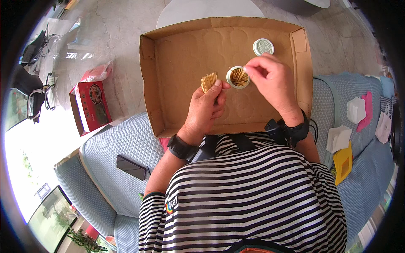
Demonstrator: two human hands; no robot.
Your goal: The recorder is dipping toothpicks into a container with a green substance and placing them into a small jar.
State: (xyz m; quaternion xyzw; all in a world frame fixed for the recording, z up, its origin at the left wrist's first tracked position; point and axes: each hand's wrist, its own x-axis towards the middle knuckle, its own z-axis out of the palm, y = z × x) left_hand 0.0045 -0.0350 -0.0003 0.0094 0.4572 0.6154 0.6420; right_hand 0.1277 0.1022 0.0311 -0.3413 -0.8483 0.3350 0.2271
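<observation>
My left hand (207, 106) grips an upright bundle of wooden toothpicks (209, 81), their tips fanned above the thumb. Just right of it stands a round, white-rimmed toothpick container (228, 81), holding more toothpicks (239, 77) that lean in different directions. At the container's right rim, the thumb and index finger of my right hand (273, 82) are brought close together. Whether a toothpick is between those fingertips is too small to tell. A round pale-green lid (264, 47) with a white rim lies beyond my right hand. All of this is over a shallow cardboard box (183, 63).
The box spans my lap, its low walls all around. A smartphone (131, 167) lies on the blue quilted sofa (120, 136) to my left, near a red box (95, 104). White tissues (338, 139) and a yellow packet (343, 164) rest on the right. Beyond the box is a round white tabletop (208, 9).
</observation>
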